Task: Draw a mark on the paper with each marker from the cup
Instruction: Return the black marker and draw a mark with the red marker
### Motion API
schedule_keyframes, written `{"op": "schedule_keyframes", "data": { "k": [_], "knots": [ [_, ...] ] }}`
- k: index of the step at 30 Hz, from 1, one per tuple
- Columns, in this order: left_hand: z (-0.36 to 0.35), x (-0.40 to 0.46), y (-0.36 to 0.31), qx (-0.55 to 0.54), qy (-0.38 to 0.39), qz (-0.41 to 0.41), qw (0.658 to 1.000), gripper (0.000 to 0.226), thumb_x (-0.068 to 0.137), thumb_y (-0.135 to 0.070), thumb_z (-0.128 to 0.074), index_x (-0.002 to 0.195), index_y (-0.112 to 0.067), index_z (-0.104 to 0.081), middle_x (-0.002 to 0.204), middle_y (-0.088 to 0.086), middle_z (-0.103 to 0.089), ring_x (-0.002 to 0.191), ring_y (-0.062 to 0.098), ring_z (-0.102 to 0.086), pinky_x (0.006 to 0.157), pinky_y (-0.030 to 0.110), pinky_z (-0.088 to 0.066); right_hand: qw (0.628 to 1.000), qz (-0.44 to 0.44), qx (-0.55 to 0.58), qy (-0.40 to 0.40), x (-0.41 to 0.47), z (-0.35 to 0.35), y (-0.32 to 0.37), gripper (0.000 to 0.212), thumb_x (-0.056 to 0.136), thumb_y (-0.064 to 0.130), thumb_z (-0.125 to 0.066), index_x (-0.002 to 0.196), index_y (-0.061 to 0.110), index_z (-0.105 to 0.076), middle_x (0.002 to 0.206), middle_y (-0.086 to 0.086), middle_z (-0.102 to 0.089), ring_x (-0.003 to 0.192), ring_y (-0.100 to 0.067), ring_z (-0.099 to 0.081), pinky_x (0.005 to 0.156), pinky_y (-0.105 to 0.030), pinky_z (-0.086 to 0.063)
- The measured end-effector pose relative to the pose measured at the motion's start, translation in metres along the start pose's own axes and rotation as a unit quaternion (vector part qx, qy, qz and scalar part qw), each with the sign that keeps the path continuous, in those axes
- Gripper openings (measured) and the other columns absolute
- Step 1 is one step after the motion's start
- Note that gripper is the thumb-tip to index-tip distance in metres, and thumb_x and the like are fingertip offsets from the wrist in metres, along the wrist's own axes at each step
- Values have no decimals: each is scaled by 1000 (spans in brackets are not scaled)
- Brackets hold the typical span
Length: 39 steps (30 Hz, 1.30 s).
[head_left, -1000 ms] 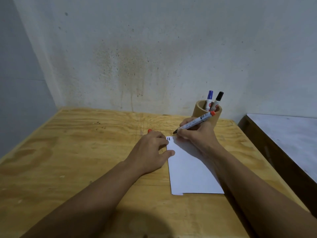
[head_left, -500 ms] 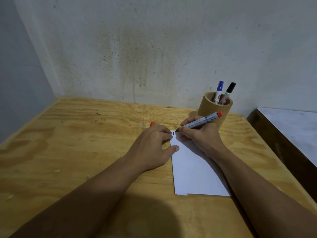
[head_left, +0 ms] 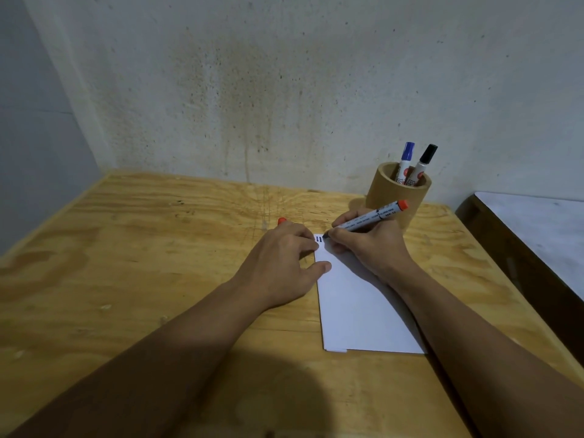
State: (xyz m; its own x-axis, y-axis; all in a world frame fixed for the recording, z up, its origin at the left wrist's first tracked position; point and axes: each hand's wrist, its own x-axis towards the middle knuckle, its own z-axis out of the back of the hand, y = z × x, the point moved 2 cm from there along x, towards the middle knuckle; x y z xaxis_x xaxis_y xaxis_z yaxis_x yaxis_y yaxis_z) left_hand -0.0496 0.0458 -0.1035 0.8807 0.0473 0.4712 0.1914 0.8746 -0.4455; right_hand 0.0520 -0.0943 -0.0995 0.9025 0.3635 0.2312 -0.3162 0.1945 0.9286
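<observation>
Since a second ago the red marker (head_left: 369, 219) tip has dropped onto the paper (head_left: 357, 308) beside two dark strokes (head_left: 319, 239), so a third mark is likely starting. Right hand (head_left: 373, 245) fingers pinch its barrel; left hand (head_left: 284, 260) fingers spread, pinning the paper's left edge, red cap (head_left: 281, 220) beyond them. The cup (head_left: 395, 197), behind the paper on the table (head_left: 126, 248), holds blue (head_left: 405, 161) and black (head_left: 423, 162) markers; nothing blocks it.

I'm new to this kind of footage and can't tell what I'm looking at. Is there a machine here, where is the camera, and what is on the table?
There is no machine, just a person's bare hands, filmed by a camera worn on the head and looking down. The right hand holds an orange-ended marker, tip on the white paper beside two dark marks. The left hand steadies the paper, with an orange cap peeking out behind it. A brown cup on the wooden table holds a blue-capped marker and a black-capped marker.
</observation>
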Motion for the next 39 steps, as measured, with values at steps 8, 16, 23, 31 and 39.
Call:
{"op": "schedule_keyframes", "data": {
  "k": [8, 16, 23, 31, 39],
  "knots": [
    [-1, 1, 0, 4, -1, -3, 1000, 41, 79, -41, -68, 106, -10, -71, 107, 1, -68, 96, 12, -53, 78, 26, -46, 1000, 2, -16, 18, 0, 1, 3, 7, 74, -4, -74, 78, -8, -70, 78, -25, -72, 66, -26, -69, 67, -47, -60],
    [-1, 0, 0, 4, -3, -5, 1000, 41, 79, -41, -68, 105, -11, -71, 108, 0, -67, 98, 11, -53, 79, 26, -47, 1000, 10, -21, 21, 0, 1, 3, 6, 73, -3, -73, 77, -7, -70, 76, -24, -71, 64, -25, -68, 66, -49, -59],
    [3, -1, -3, -13, -29, -11, 999, 33, 76, -35, -72, 99, -10, -72, 102, 1, -67, 95, 13, -55, 81, 35, -50, 997, 3, 70, -21, -2, 6, 2, 11, 77, -3, -74, 78, 1, -64, 68, -10, -64, 58, -12, -62, 59, -32, -54],
    [14, 12, 20, -86, -122, 154, 977, 31, 79, -11, -71, 109, -14, -68, 107, -1, -56, 90, 9, -54, 76, 10, -44, 972, -15, 234, -18, -4, 12, 4, 13, 81, -7, -69, 82, 5, -66, 72, -10, -69, 63, -19, -68, 63, -35, -58],
    [22, 15, 26, -376, -122, 282, 874, 14, 81, 4, -65, 89, -7, -67, 84, 9, -67, 73, 20, -69, 72, 29, -60, 971, 6, 240, 14, -9, 6, 11, 17, 86, 0, -69, 97, -10, -61, 78, -27, -68, 55, -31, -67, 57, -45, -60]
  ]
}}
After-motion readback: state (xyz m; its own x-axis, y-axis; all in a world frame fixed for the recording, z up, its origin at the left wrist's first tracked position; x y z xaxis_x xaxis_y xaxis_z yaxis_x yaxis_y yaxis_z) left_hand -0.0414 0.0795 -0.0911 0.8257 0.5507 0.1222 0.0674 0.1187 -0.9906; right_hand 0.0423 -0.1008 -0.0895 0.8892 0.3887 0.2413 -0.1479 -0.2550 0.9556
